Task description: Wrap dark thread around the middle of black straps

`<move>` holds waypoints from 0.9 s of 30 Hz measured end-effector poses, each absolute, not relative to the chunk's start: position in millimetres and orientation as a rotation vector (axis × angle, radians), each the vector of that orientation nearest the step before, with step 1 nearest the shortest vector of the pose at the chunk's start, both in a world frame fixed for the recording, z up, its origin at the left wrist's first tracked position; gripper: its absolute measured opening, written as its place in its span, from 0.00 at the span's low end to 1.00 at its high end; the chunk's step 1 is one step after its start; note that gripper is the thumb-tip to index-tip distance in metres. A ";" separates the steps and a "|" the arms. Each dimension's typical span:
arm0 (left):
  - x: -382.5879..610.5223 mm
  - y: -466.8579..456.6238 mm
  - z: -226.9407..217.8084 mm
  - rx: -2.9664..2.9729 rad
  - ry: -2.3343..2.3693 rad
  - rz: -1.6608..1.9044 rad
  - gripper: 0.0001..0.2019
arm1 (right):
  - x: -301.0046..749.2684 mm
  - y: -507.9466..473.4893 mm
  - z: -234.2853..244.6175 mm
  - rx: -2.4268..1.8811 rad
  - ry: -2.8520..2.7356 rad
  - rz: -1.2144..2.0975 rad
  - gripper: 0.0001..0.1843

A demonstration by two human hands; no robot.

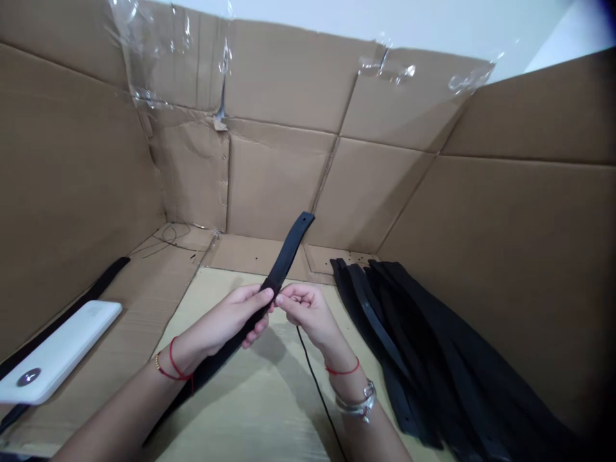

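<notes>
A long black strap (289,253) slants across the middle, its far end raised and marked by a small hole near the tip. My left hand (243,311) is closed around the strap, thumb pressed on its upper face. Beside that thumb, my right hand (305,311) pinches at the strap's right edge. A thin black cord (312,372) runs down from under my right hand to the bottom of the view. The cord's upper end is hidden by the fingers. The strap's near part passes beneath my left forearm.
Several black straps (409,340) lie in a pile on the right. At the left, a white power bank-like device (62,353) rests on another dark strap (103,279). Cardboard walls (283,179) enclose the back and sides. Loose thin threads (171,237) lie in the back left corner.
</notes>
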State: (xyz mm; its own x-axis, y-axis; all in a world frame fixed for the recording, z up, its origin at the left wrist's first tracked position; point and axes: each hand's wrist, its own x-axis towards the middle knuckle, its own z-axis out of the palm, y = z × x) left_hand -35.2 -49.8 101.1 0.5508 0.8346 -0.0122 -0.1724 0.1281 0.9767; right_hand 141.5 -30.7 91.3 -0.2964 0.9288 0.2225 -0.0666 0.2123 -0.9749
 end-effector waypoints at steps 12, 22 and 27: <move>-51.4 -43.9 70.9 1.129 0.567 0.676 0.13 | 133.7 -31.2 71.1 -0.810 -1.541 1.348 0.13; -51.9 -42.9 70.6 1.095 0.547 0.653 0.11 | 135.6 -26.0 64.4 -0.790 -1.505 1.398 0.11; -48.7 -42.7 68.3 0.939 0.500 0.698 0.12 | 136.1 -25.1 64.1 -0.813 -1.474 1.396 0.11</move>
State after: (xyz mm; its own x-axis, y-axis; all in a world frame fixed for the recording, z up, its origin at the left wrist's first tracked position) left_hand -48.7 -42.7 68.3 0.6787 0.7289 -0.0899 -0.3195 0.4032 0.8575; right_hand 136.1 -25.1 64.1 -0.3597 0.9163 0.1760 -0.1260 0.1392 -0.9822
